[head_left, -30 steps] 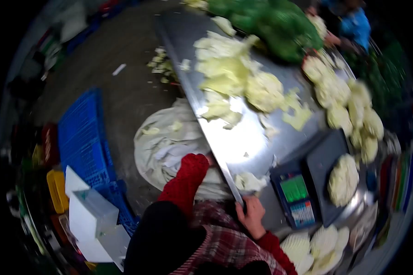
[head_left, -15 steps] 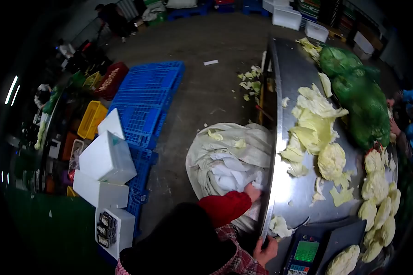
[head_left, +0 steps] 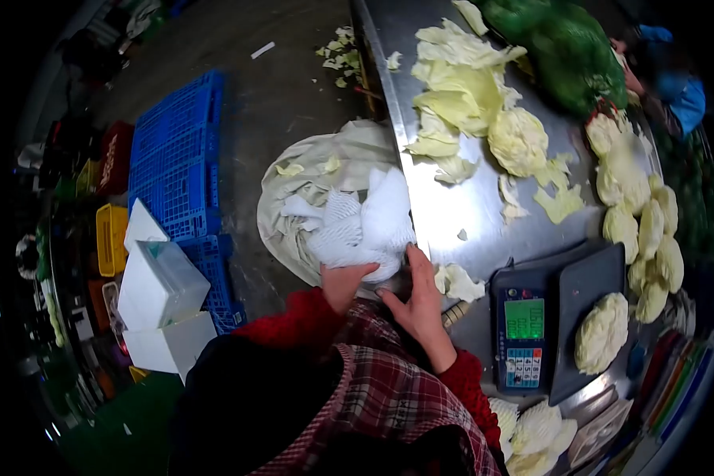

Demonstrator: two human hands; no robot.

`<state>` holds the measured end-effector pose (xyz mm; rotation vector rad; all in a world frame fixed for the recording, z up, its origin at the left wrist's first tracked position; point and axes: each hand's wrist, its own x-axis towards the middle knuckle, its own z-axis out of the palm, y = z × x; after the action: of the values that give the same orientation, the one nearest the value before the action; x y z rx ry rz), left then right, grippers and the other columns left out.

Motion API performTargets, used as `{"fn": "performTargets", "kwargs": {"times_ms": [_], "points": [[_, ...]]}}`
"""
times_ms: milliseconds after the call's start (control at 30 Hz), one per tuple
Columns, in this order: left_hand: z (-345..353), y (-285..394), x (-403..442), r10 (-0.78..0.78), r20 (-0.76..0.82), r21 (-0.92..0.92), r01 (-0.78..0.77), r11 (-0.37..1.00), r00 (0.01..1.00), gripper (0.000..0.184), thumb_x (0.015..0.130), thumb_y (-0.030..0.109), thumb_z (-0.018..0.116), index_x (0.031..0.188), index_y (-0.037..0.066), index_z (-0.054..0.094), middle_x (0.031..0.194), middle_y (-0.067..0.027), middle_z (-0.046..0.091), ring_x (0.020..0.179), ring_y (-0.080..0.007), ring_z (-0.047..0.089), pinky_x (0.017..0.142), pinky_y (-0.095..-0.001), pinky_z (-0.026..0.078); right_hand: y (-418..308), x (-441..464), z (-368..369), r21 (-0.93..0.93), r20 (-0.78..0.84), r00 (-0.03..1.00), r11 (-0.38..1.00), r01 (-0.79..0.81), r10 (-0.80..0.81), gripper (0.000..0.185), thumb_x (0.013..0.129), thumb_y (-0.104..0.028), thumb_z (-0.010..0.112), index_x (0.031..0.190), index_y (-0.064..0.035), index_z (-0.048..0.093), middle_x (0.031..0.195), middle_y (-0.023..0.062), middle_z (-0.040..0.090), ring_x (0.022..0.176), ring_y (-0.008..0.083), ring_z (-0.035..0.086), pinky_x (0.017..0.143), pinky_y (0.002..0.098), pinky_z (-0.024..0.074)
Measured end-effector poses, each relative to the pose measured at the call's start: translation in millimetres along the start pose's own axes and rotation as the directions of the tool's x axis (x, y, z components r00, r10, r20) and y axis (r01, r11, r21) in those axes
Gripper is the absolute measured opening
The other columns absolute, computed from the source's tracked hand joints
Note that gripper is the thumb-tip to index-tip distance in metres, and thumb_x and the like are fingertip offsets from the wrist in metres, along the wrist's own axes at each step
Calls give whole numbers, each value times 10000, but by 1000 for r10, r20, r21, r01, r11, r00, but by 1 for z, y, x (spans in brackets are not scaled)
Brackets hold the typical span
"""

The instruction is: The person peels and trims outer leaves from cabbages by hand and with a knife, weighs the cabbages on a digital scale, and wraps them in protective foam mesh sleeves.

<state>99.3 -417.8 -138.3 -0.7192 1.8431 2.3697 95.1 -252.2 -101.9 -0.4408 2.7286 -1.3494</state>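
the left hand is touching the white netting, its grip too hidden to tell. the right hand is holding thumb and fingers wide. the netting is lying over the sack, beside the metal table.

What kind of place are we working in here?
Probably a vegetable packing or wholesale area: a pale cabbage sits on a digital scale, white mesh sleeves are bunched at a pale sack, and blue plastic pallets lie on the floor.
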Motion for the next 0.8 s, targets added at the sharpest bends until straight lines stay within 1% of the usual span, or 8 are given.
{"fn": "performTargets", "kwargs": {"times_ms": [100,200,333,400,533,567,667,800], "points": [[20,39,-16,209,79,117,-217,969,975,368,726,21,741,1069,-48,626,1128,-132,627,1015,-221,600,882,-333,484,-6,-4,-7,237,-50,999,971,7,5,841,733,-42,754,1443,4,306,1253,174,498,970,229,571,736,298,518],[53,67,-11,278,278,271,-352,896,920,394,732,48,746,1091,-52,618,1134,-141,627,1009,-222,605,888,-338,477,-15,2,-47,237,-157,982,969,-66,105,802,718,-71,765,1401,34,357,1274,217,517,1027,281,587,803,354,507],[132,71,32,379,468,167,-501,849,798,457,722,108,772,1128,-29,612,1101,-149,635,1032,-231,594,895,-346,469,-6,31,-110,-47,-485,870,996,74,-88,657,759,-88,740,1334,38,449,1068,191,626,827,219,600,716,320,502],[169,85,57,39,591,-127,46,991,806,458,743,161,775,1119,-45,611,1065,-146,644,1053,-199,581,850,-335,492,10,39,-137,-14,-506,857,993,-120,96,466,799,-79,702,1225,35,553,964,163,654,828,202,611,717,317,495],[209,65,81,83,662,-130,5,991,745,540,759,188,780,1177,-81,568,1064,-123,655,953,-182,619,777,-289,513,31,35,-172,-155,-569,821,974,-166,49,184,828,-61,664,989,29,652,911,118,660,724,188,601,660,297,491],[207,62,80,137,532,56,-195,979,836,666,737,242,803,1235,-83,503,1154,-138,603,954,-199,617,776,-295,517,43,33,-178,-437,-593,766,898,-47,-248,139,856,-70,647,958,24,651,830,108,653,653,150,578,597,266,471],[191,57,82,318,379,359,-455,815,869,947,670,382,847,1349,-50,348,1366,-205,420,971,-261,610,790,-324,525,31,14,-187,-78,-750,650,959,-271,123,136,887,-93,633,951,26,650,747,85,633,643,115,566,582,246,460],[178,69,80,722,347,643,-712,282,599,749,683,316,817,1252,-28,472,1379,-258,404,1173,-405,502,940,-412,461,43,-2,-207,-34,-866,495,980,-197,69,167,931,-118,597,1021,18,632,785,15,623,634,51,513,557,200,417]]}}
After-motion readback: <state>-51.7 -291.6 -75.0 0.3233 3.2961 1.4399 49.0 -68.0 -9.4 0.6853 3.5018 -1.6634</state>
